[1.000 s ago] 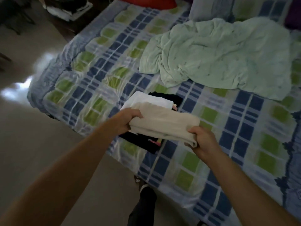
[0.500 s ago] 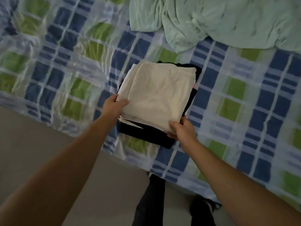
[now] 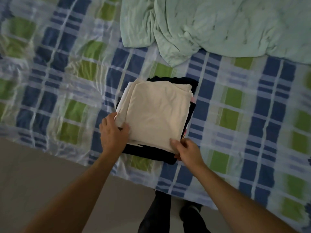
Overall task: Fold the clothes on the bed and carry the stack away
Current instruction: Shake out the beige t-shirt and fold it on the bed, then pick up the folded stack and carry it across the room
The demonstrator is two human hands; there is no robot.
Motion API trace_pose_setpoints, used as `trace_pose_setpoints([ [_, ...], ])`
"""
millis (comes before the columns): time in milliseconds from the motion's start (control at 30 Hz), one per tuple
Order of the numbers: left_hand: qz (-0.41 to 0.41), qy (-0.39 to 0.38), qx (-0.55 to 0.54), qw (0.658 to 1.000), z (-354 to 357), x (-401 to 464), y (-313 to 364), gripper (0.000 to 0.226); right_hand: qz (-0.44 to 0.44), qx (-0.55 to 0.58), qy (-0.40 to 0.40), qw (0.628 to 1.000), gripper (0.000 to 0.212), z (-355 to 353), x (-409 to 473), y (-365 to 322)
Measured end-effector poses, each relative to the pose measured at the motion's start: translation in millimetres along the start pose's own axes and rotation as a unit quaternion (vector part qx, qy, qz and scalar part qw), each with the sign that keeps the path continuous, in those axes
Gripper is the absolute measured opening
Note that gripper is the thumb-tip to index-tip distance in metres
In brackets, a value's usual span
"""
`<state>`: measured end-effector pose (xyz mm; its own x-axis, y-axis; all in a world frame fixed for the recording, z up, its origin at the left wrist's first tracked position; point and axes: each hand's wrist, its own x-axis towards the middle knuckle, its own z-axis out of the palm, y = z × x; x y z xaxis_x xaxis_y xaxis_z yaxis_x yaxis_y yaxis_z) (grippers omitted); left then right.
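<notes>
Both hands at the near edge of a folded stack [image 3: 156,115] on the bed [image 3: 235,115].

The stack, cream cloth [image 3: 156,113] over dark clothes [image 3: 151,153], lies mid-frame near the bed's edge. The left hand [image 3: 112,133] grips the cream cloth's corner at 8 o'clock, thumb on top. The right hand [image 3: 188,149] pinches the stack's corner at 5 o'clock. A crumpled green sheet [image 3: 218,26] lies apart at 1 o'clock.
</notes>
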<state>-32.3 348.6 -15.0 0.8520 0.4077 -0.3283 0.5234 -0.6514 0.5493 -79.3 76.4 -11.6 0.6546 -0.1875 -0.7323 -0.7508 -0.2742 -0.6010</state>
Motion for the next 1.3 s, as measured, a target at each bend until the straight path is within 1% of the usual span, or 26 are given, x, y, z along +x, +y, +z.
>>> trace_pose_setpoints([
  [33, 0.0, -0.008, -0.014, 1.0, -1, 6, -2, 0.064, -0.01, 0.005, 0.036, 0.999, 0.034, -5, 3, 2],
  [67, -0.018, -0.023, -0.046, 0.999, -2, 14, -4, 0.075, -0.012, 0.028, 0.069, 0.997, 0.039, -11, 6, 4],
  [100, -0.055, -0.042, -0.093, 0.993, -3, 25, -7, 0.087, -0.008, 0.061, 0.089, 0.994, 0.045, -17, 11, 5],
  [167, -0.157, -0.081, -0.194, 0.965, -4, 52, -13, 0.109, 0.002, 0.111, 0.093, 0.989, 0.059, -29, 25, 9],
  [200, -0.193, -0.106, -0.226, 0.949, -5, 65, -17, 0.114, 0.002, 0.127, 0.085, 0.988, 0.064, -34, 34, 10],
  [233, -0.207, -0.132, -0.237, 0.94, -4, 77, -22, 0.115, 0.003, 0.143, 0.073, 0.987, 0.07, -37, 43, 12],
  [267, -0.202, -0.151, -0.232, 0.94, -2, 86, -29, 0.115, 0.005, 0.162, 0.058, 0.985, 0.075, -39, 53, 12],
  [333, -0.175, -0.166, -0.208, 0.948, 2, 99, -39, 0.117, 0.019, 0.196, 0.029, 0.98, 0.08, -42, 70, 12],
  [400, -0.164, -0.175, -0.218, 0.946, 5, 105, -43, 0.117, 0.017, 0.208, -0.006, 0.978, 0.07, -43, 82, 9],
  [467, -0.169, -0.21, -0.25, 0.93, 7, 110, -42, 0.117, 0.005, 0.209, -0.057, 0.976, 0.061, -41, 90, 5],
  [500, -0.173, -0.234, -0.262, 0.92, 6, 112, -39, 0.118, 0.004, 0.207, -0.076, 0.975, 0.06, -39, 92, 3],
  [533, -0.176, -0.257, -0.272, 0.91, 5, 113, -37, 0.119, 0.005, 0.208, -0.091, 0.974, 0.064, -36, 93, 0],
  [567, -0.179, -0.277, -0.283, 0.9, 6, 115, -34, 0.116, 0.009, 0.212, -0.103, 0.972, 0.074, -33, 93, -2],
  [633, -0.19, -0.31, -0.307, 0.879, 7, 115, -26, 0.097, 0.021, 0.219, -0.12, 0.968, 0.099, -27, 93, -6],
  [667, -0.2, -0.329, -0.308, 0.87, 7, 115, -22, 0.089, 0.026, 0.22, -0.126, 0.967, 0.107, -25, 92, -8],
  [700, -0.209, -0.352, -0.301, 0.861, 7, 115, -19, 0.086, 0.029, 0.22, -0.13, 0.966, 0.114, -23, 92, -10],
  [733, -0.218, -0.375, -0.29, 0.853, 6, 115, -17, 0.088, 0.027, 0.222, -0.131, 0.966, 0.115, -22, 93, -10],
  [833, -0.233, -0.428, -0.25, 0.837, 5, 116, -12, 0.11, 0.027, 0.243, -0.147, 0.958, 0.108, -19, 93, -9],
  [933, -0.218, -0.431, -0.238, 0.843, 10, 117, -13, 0.118, 0.041, 0.243, -0.154, 0.957, 0.103, -19, 98, -5],
  [1000, -0.213, -0.417, -0.245, 0.849, 14, 114, -14, 0.117, 0.046, 0.232, -0.159, 0.959, 0.1, -18, 100, -4],
  [1100, -0.212, -0.403, -0.274, 0.847, 22, 109, -14, 0.114, 0.051, 0.225, -0.166, 0.959, 0.098, -16, 101, -6],
  [1167, -0.213, -0.393, -0.286, 0.848, 28, 103, -10, 0.114, 0.053, 0.239, -0.171, 0.954, 0.098, -16, 104, -5],
  [1233, -0.23, -0.389, -0.294, 0.842, 32, 96, -8, 0.114, 0.054, 0.265, -0.181, 0.946, 0.097, -17, 105, -3],
  [1300, -0.232, -0.387, -0.305, 0.839, 32, 91, -7, 0.113, 0.044, 0.266, -0.195, 0.943, 0.095, -20, 105, -3],
])
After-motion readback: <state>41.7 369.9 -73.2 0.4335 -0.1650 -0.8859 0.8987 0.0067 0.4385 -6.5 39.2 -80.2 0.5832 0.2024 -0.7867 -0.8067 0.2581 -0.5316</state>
